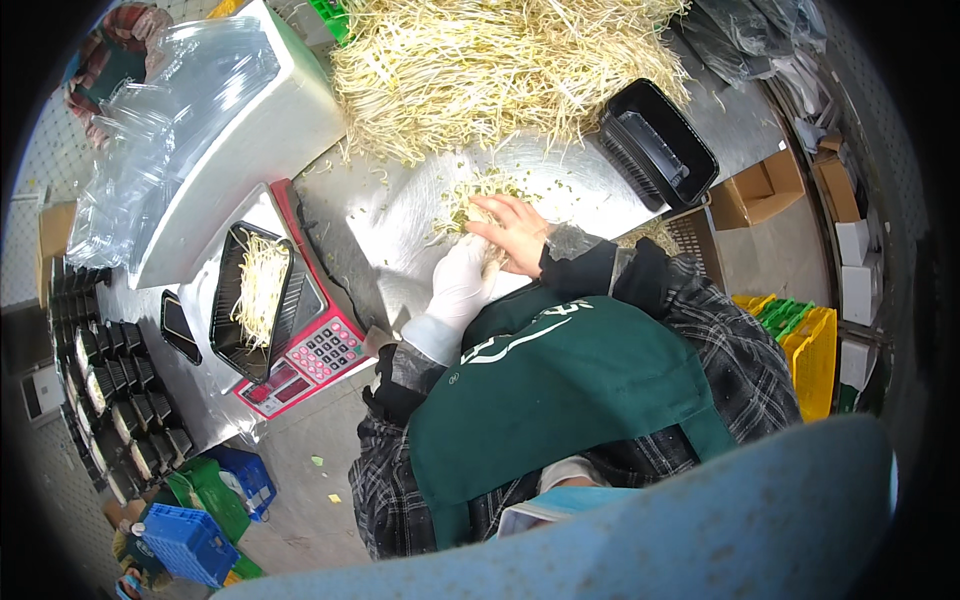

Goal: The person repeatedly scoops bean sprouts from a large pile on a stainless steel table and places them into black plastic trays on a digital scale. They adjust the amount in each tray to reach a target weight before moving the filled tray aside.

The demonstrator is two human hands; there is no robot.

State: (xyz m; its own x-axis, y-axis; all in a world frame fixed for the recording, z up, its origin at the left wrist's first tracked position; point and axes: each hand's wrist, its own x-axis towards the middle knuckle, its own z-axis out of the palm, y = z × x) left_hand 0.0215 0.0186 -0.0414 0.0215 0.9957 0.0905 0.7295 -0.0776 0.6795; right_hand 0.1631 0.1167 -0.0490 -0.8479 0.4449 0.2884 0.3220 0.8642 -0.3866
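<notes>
My left hand (459,279), in a white glove, is closed around a small bunch of bean sprouts (480,196) above the metal tabletop (405,217). My bare right hand (517,232) lies over the same bunch, its fingers bent across the stems. The leafy ends point away from me; the palms partly hide the stems. Beyond my hands rises a large heap of sprouts (487,82). On my left, a black plastic tray (279,315) holding sprouts (261,289) rests on a red and white digital scale (326,349).
Stacked empty black trays (660,142) stand right of the heap. A white foam box (300,112) holds clear plastic lids (202,75) at upper left. Filled trays (124,390) are stacked at the far left, near a phone (180,326). Crates (191,544) and another person (139,551) are at lower left.
</notes>
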